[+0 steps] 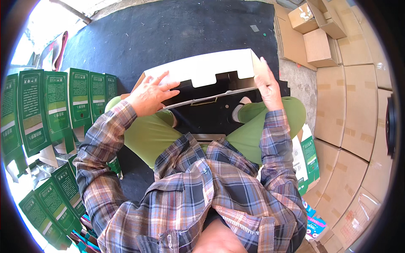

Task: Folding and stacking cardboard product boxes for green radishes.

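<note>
Between my knees stands a cardboard box (202,67), its white side facing up and its notched flap edge toward me. Black shows through its long opening; whether that is the mat below or the box's inside, I cannot tell. My left hand (149,93) holds the left end, fingers spread over the corner and edge, thumb low near the lower rim. At the other end my right hand (268,86) grips the side panel, fingers along its outer face. The outer faces of the box are mostly hidden.
Several green printed boxes (57,99) stand in a row at left, with more green boxes (52,198) nearer. A white and green box (310,158) is by my right elbow. Stacked brown cartons (331,105) line the right. Under me lies a black mat (181,25).
</note>
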Available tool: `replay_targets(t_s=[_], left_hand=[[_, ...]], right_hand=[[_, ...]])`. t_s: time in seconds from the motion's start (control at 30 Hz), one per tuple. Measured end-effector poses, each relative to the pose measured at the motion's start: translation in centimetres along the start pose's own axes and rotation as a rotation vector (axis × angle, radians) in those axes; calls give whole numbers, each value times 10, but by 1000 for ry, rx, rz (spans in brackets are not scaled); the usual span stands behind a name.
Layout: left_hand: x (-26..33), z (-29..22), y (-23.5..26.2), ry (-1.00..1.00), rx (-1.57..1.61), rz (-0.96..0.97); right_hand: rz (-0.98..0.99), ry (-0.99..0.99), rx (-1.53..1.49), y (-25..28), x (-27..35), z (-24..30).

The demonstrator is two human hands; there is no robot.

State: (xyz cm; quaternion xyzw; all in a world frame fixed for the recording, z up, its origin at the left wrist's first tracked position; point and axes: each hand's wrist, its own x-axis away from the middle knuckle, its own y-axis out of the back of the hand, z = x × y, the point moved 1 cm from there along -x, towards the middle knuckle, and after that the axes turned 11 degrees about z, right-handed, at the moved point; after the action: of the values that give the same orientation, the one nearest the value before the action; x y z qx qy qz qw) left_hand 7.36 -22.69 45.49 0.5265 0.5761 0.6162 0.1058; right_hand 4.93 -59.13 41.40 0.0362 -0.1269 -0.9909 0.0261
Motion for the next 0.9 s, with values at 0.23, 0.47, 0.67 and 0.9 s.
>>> replay_targets(t_s=[0.23, 0.47, 0.67, 0.9], left_hand=[[12, 0, 11, 19, 106, -2], [72, -14, 14, 342, 352, -862], [62, -46, -62, 106, 1122, -875], [-15, -37, -62, 414, 515, -861]], right_hand=[[549, -108, 198, 13, -5, -6], [585, -135, 258, 11, -3, 0], [563, -86, 322, 11, -3, -4], [381, -129, 326, -2, -5, -11]])
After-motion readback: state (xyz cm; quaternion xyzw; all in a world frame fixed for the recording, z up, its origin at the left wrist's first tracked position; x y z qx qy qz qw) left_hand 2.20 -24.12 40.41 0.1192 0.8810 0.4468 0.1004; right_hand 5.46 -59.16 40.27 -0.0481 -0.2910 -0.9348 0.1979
